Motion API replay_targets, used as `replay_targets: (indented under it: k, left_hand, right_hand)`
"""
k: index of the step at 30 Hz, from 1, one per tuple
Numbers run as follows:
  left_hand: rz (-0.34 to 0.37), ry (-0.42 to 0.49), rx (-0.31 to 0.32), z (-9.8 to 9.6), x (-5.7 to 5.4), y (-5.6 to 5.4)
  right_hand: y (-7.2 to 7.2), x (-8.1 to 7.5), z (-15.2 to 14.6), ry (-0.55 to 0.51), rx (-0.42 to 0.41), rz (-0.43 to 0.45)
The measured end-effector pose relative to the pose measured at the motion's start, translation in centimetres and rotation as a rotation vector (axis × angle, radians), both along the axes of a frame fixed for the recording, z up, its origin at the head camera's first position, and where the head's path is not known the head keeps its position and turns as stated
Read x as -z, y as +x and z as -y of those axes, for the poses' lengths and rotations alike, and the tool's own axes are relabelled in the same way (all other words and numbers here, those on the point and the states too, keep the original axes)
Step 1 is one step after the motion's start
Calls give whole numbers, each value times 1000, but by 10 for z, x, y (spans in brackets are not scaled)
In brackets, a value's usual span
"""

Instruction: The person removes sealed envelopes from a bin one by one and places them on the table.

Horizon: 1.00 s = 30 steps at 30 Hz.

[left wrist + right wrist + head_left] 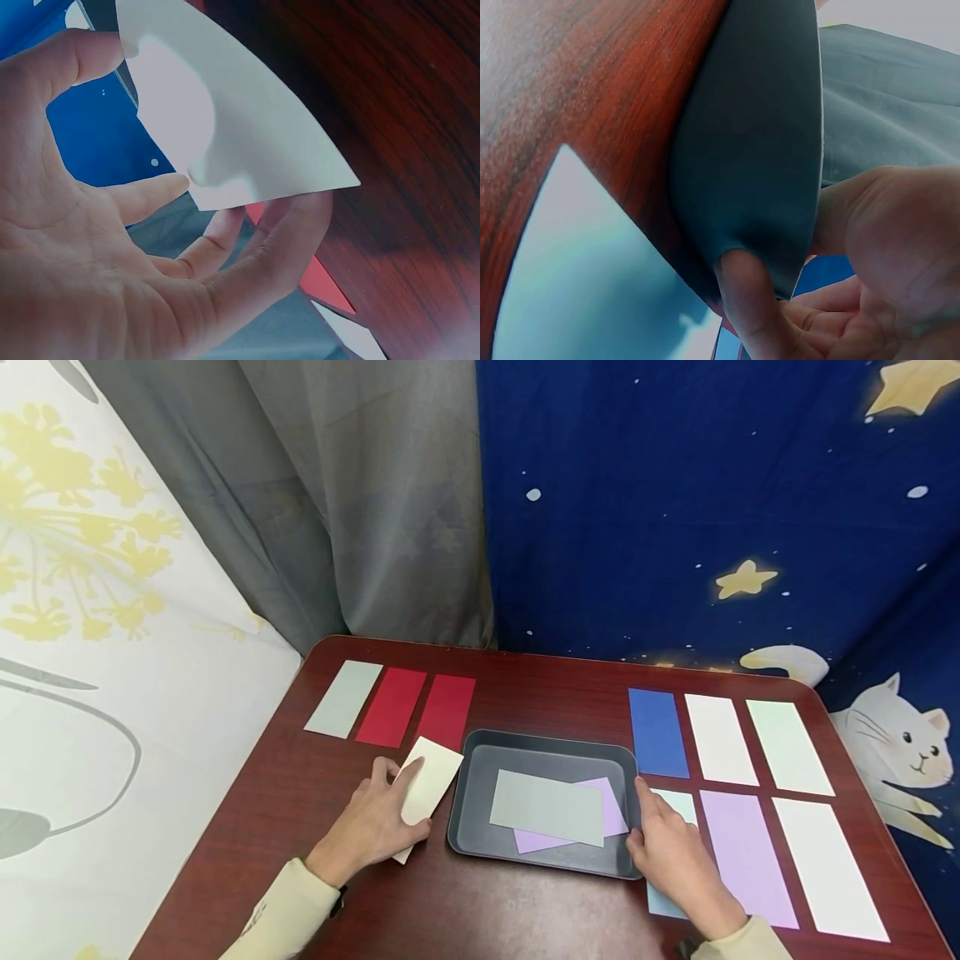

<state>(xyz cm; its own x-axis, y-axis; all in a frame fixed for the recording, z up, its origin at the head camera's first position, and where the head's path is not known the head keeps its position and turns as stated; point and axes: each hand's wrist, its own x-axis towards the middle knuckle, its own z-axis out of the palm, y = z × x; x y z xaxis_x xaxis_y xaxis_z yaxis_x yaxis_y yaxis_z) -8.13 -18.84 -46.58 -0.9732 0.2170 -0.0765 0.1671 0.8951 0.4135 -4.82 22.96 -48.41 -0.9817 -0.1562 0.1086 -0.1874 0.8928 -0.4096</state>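
Note:
Left of the tray, my left hand (367, 827) holds a cream rectangular card (433, 778) by its edges, thumb on the near side and fingers on the far side. In the left wrist view this card (277, 135) looks slightly bowed; I cannot tell whether it is a single sheet. My right hand (678, 852) grips the right rim of a dark grey tray (472, 810), its wall (750, 135) caught between thumb and fingers in the right wrist view. Inside the tray a pale grey-green card (546, 806) lies across a lilac card (615, 810).
At the table's back left lie a pale grey card (345, 699) and two red cards (392, 706). On the right, a blue card (658, 733), white cards (720, 739), a pale green card (790, 747), a lilac card (747, 860) and a partly covered light blue card (663, 902) form two rows.

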Motion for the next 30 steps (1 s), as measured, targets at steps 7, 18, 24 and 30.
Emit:
replay_targets:
  k: [7, 18, 24, 30]
  left_hand:
    - [3, -16, -16, -1, 1, 1]
    - [66, -80, -60, -5, 0, 5]
    - [104, -117, -87, -9, 0, 8]
    - [135, -224, -92, -12, 3, 11]
  right_hand:
    - [0, 0, 0, 1, 4, 14]
    - [0, 0, 0, 2, 3, 16]
    - [0, 0, 0, 0, 1, 5]
    - [0, -1, 0, -1, -1, -1]
